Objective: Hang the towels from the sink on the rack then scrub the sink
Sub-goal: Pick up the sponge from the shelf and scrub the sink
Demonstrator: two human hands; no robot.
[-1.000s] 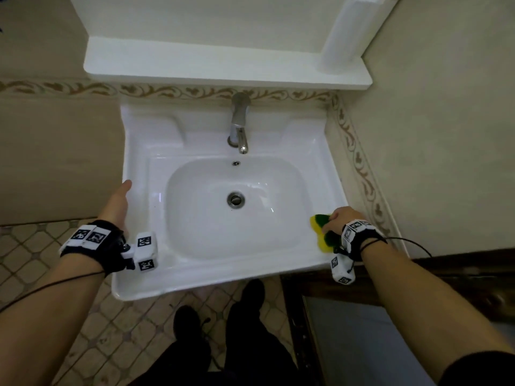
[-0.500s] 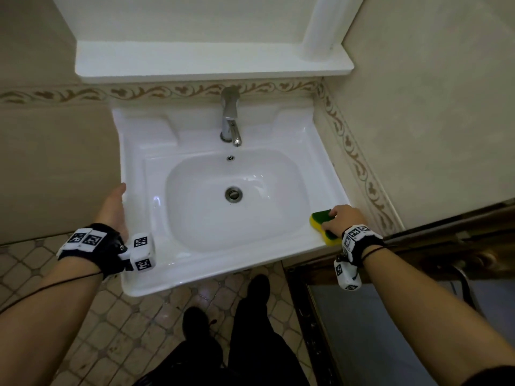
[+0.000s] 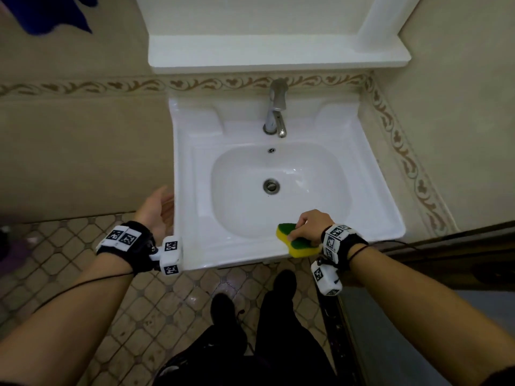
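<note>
Down at the white sink (image 3: pixel 370 213), the right hand (image 3: pixel 310 227) presses a yellow and green sponge (image 3: pixel 295 243) on the front rim, fingers wrapped around it. Its grip is tight on the sponge. Beside the sink's left edge, the left hand (image 3: pixel 156 210) is open, holding nothing. A blue towel (image 3: pixel 55 12) hangs on the wall, far up on the left.

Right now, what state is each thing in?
Sink: empty, no towels in it.
Faucet: no water running.
Sponge: on the front rim, green side up.
Right hand: gripping the sponge.
Left hand: open, empty, beside the sink's left edge.
</note>
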